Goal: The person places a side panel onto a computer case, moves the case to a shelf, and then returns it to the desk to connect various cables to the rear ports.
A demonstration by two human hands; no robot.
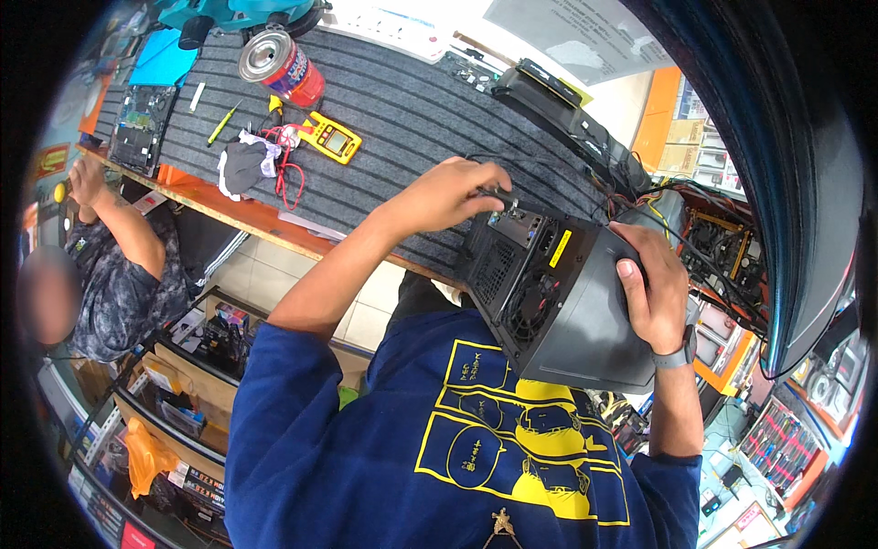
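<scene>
PC [558, 274] is sitting around 3 o'clock, crossing the near edge of the mat [393, 110]. Left hand [446, 195] is pinching a dark bit [501, 195] by the ports [521, 220]; right hand [658, 297] is hugging the far edge, thumb on the panel [599, 316]. Wiggle room's running toward the meter [335, 140] at 11.

A red can [302, 80] with a silver top stands on a grey striped mat [393, 101]. Near it lies a yellow meter [335, 141], with red wires [301, 188] and a grey and white cloth [243, 166] beside it. A thin green tool [222, 125] lies farther left. A blue sheet [165, 60] is near the far left corner. An orange bag [146, 457] is by a shelf [192, 366].
</scene>
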